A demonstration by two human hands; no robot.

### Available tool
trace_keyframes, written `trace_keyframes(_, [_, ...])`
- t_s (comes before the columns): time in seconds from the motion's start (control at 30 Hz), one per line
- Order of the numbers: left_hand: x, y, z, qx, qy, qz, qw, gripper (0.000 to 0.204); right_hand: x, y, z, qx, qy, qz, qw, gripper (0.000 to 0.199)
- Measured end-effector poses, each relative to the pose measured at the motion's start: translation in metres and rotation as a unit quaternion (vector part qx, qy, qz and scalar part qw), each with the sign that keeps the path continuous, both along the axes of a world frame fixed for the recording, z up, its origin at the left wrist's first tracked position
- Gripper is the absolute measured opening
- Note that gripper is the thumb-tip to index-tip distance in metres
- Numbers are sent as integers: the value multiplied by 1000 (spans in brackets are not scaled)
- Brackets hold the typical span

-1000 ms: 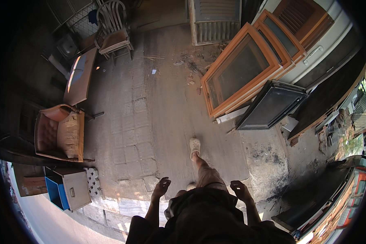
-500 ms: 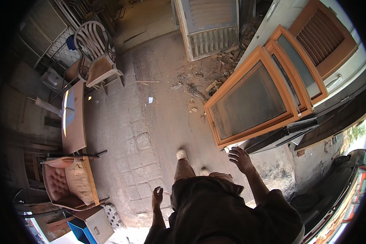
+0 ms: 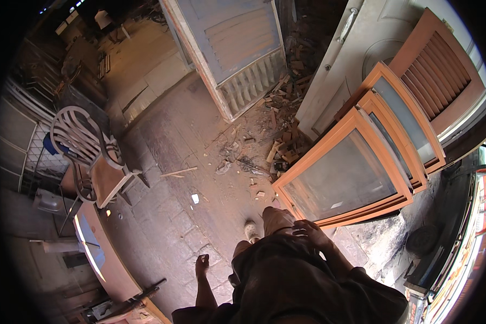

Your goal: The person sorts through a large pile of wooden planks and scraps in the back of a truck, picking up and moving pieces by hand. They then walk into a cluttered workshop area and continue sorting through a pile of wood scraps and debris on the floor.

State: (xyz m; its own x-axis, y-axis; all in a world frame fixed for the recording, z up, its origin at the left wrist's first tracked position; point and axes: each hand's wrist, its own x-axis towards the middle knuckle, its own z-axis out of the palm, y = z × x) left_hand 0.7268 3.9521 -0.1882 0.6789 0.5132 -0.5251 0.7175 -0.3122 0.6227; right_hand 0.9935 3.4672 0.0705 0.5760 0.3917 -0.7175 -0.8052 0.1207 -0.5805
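My left hand (image 3: pixel 202 263) hangs low at my left side, above the paved floor (image 3: pixel 183 232). Its fingers are loosely bent, and I see nothing in them. My right hand (image 3: pixel 309 232) is open with fingers apart, in front of my right thigh. It is nearest to the lower edge of an orange-brown wooden window frame (image 3: pixel 356 220) with a glass pane; whether they touch I cannot tell. Two similar framed panes (image 3: pixel 397 129) lean behind that one. One light-coloured shoe (image 3: pixel 251 230) shows below my dark clothing.
A grey panel door (image 3: pixel 229 46) stands ahead, with wood scraps (image 3: pixel 286 143) beside it. Against a white door (image 3: pixel 329 81) at right leans a brown louvred shutter (image 3: pixel 440 78). To the left are a wooden armchair (image 3: pixel 105 175) and a tabletop (image 3: pixel 113 259). A stick (image 3: pixel 179 173) lies on the floor.
My view has moved forward and turned, bringing the leaning window frames closer to my body. My right hand has come in from the side to before my thigh. The tufted red seat has left view.
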Motion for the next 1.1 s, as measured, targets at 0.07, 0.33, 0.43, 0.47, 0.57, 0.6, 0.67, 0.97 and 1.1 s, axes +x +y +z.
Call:
trace_keyframes(0.07, [98,42,10,-4,4,-13,1000,42,35,7,-3,1,-45,-51,998,39])
trace_keyframes(0.33, [437,112,24,17,-69,-66,995,38,234,70,-47,89,2,-212,973,42])
trace_keyframes(0.43, [535,79,83,-41,-21,-147,988,48,335,103,-36,44,-78,-156,984,44])
trace_keyframes(0.47, [568,62,125,-68,-5,-182,981,51,367,108,-41,40,-81,-142,986,45])
trace_keyframes(0.57, [619,69,127,-59,-5,-243,968,53,448,123,-32,-3,-177,-98,979,49])
trace_keyframes(0.6, [639,71,122,-68,8,-237,969,53,471,121,-39,-32,-215,-82,973,49])
trace_keyframes(0.67, [667,87,102,-79,37,-215,973,52,516,119,-13,-62,-224,-84,969,45])
trace_keyframes(0.97, [875,109,-3,-16,83,-310,947,47,668,51,-44,-142,-34,-264,953,34])
trace_keyframes(1.1, [1050,63,27,-99,44,-235,966,38,750,43,-38,-226,-36,-186,956,38])
